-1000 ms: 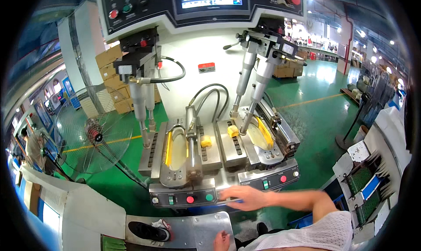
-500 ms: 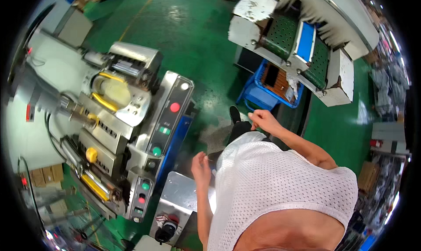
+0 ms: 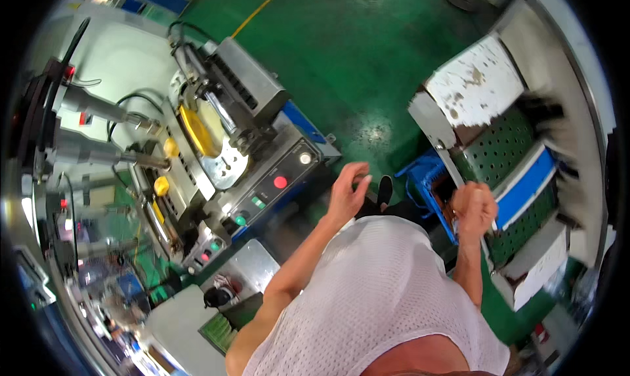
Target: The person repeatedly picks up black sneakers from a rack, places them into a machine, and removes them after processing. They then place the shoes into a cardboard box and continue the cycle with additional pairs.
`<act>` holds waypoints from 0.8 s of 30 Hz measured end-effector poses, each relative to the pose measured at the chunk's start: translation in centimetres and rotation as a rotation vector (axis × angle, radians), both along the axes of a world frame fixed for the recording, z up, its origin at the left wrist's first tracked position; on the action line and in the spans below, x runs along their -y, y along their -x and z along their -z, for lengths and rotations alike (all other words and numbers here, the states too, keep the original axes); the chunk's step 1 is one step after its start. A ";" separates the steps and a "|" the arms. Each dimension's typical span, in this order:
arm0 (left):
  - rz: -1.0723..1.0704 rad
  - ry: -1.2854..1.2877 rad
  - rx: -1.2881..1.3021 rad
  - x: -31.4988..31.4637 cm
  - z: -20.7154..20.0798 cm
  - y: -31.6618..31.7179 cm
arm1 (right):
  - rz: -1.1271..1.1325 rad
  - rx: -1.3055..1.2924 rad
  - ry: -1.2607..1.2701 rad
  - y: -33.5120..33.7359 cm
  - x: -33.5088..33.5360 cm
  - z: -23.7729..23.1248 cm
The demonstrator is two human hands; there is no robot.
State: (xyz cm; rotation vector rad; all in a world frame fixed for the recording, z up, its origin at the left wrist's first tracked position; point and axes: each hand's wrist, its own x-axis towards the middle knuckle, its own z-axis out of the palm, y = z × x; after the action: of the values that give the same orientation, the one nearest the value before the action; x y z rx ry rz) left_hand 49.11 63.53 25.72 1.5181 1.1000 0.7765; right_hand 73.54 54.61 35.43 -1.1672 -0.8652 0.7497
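My left hand (image 3: 350,192) hangs in mid-air in front of my body, fingers loosely bent and thumb apart from them, with nothing in it. Nearest to it is the control panel (image 3: 289,195) of a metal pressing machine (image 3: 197,179), with red and green buttons; the hand does not touch it. My right hand (image 3: 474,208) is raised with its fingers curled into a loose fist, and I see nothing in it. Behind that hand is a conveyor with green perforated belts (image 3: 493,146) and a blue strip (image 3: 525,186); whether they touch I cannot tell.
A blue crate (image 3: 423,179) stands below the conveyor, partly hidden by my right hand. White worn housing (image 3: 476,81) covers the conveyor's end. A metal tray (image 3: 249,266) and a dark round object (image 3: 216,297) are at lower left, beside a pale table (image 3: 174,330).
The view has turned, and the conveyor is now closer to my right hand. Both hands have lifted, my right moving outward to the right. The machine appears further up the picture.
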 end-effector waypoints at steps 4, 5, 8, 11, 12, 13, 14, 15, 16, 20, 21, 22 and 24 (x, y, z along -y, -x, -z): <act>-0.109 -0.169 0.120 -8.6 -0.7 -6.1 | 0.109 -0.056 -0.027 -3.6 -4.1 -1.0; -0.128 -0.142 0.145 -10.7 -0.6 -7.2 | 0.140 -0.052 -0.003 -3.9 -4.9 -0.9; -0.201 -0.071 0.257 -17.7 2.2 -11.0 | 0.243 0.011 0.096 -4.7 -7.0 0.3; -0.213 0.115 0.367 -24.5 3.3 -15.0 | 0.244 0.143 0.114 -5.2 -9.3 0.0; -0.166 0.141 0.340 -26.6 3.8 -16.1 | 0.270 0.198 0.140 -5.4 -10.2 0.0; -0.121 0.165 0.313 -28.5 4.7 -17.0 | 0.291 0.268 0.165 -5.7 -11.3 -0.1; -0.061 0.189 0.287 -30.5 5.5 -18.3 | 0.342 0.225 0.179 -5.7 -12.6 -0.5; -0.008 0.181 0.324 -31.9 5.9 -19.7 | 0.385 0.190 0.201 -5.7 -13.6 -1.3; 0.034 0.190 0.295 -33.4 6.2 -20.2 | 0.425 0.155 0.223 -5.7 -14.9 -2.1; 0.223 0.223 0.160 -37.9 8.0 -22.8 | 0.452 0.192 0.215 -7.6 -19.3 -3.5; 0.249 0.263 0.174 -38.6 8.4 -23.2 | 0.463 0.175 0.199 -8.0 -20.4 -3.9; 0.289 0.303 0.189 -39.3 8.9 -23.5 | 0.490 0.189 0.218 -8.3 -21.7 -4.3; 0.414 0.189 0.035 -40.9 10.5 -22.9 | 0.473 0.217 0.232 -9.0 -23.6 -4.9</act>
State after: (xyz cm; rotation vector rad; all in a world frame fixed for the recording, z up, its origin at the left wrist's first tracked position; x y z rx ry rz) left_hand 71.96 104.41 15.23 1.4968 0.7712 0.4001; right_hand 82.53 78.17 40.37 -1.6098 -0.6495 0.3430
